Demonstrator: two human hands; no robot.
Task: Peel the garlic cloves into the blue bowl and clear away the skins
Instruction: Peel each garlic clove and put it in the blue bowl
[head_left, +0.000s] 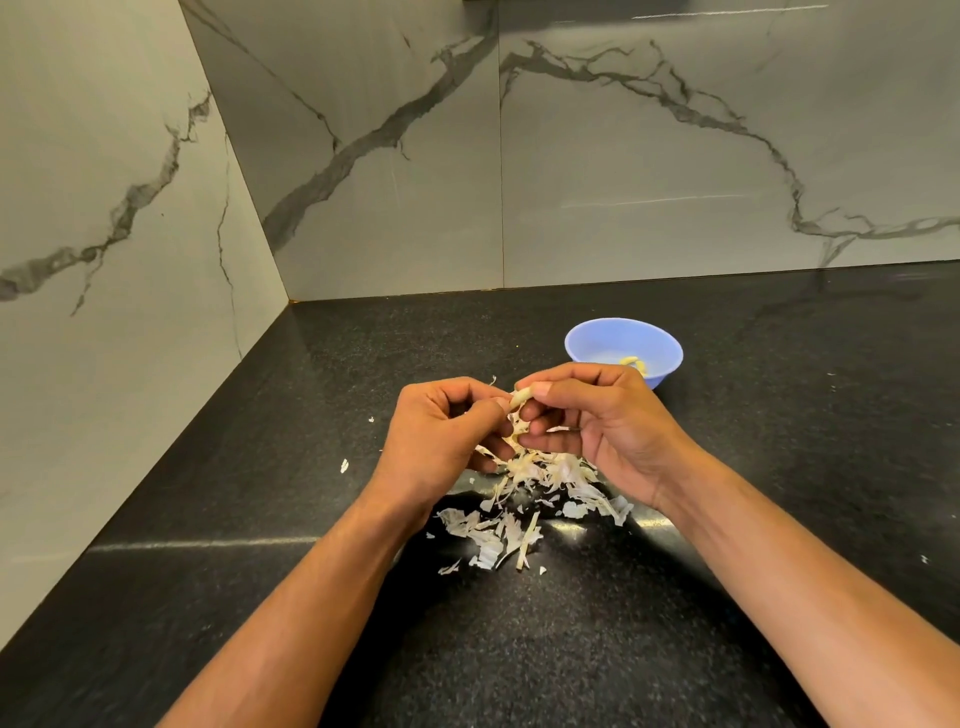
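A pale garlic clove (521, 397) is pinched between my two hands above the dark counter. My right hand (592, 421) holds its upper end with thumb and fingers. My left hand (441, 431) pinches the lower end, where loose skin hangs. Under the hands lies a heap of papery garlic skins (524, 499). The blue bowl (623, 349) stands just beyond my right hand, with at least one peeled clove (632, 360) inside, partly hidden by my fingers.
The black speckled counter (779, 415) runs to marble walls at the left (104, 208) and back (623, 156), forming a corner. Small skin flakes (344, 465) lie scattered left of the heap and at the far right.
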